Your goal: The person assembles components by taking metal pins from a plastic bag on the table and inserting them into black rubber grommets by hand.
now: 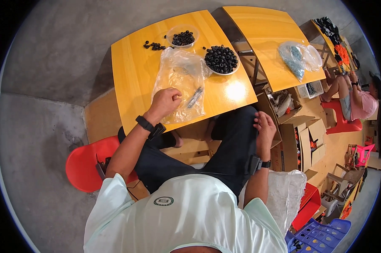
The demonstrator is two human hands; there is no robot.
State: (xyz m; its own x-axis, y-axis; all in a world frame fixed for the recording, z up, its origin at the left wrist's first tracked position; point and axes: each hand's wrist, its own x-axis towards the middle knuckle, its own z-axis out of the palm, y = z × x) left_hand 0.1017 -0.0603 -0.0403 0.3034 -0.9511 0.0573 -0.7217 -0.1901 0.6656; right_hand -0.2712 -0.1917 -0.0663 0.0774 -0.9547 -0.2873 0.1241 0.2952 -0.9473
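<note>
My left hand (pixel 167 102) is closed over the near left part of a clear plastic bag (pixel 177 69) that lies flat on the yellow table. Whatever its fingers hold, if anything, is hidden. A small grey-and-clear packet (pixel 195 97) rests on the bag, right of that hand. Out past the table's near edge, my right hand (pixel 265 128) hangs beside my right knee, its fingers loosely bent and apart with nothing seen in them. Black ring-like beads (pixel 221 59) heap up in a white bowl, and more sit in a clear round tub (pixel 183 31) farther back.
Loose black beads (pixel 155 45) lie left of the tub. A second yellow table (pixel 262 31) to the right bears a bag of bluish pieces (pixel 292 59). Open cardboard boxes (pixel 310 141) stand on the floor at right. Another person (pixel 361 99) sits on a red stool farther right.
</note>
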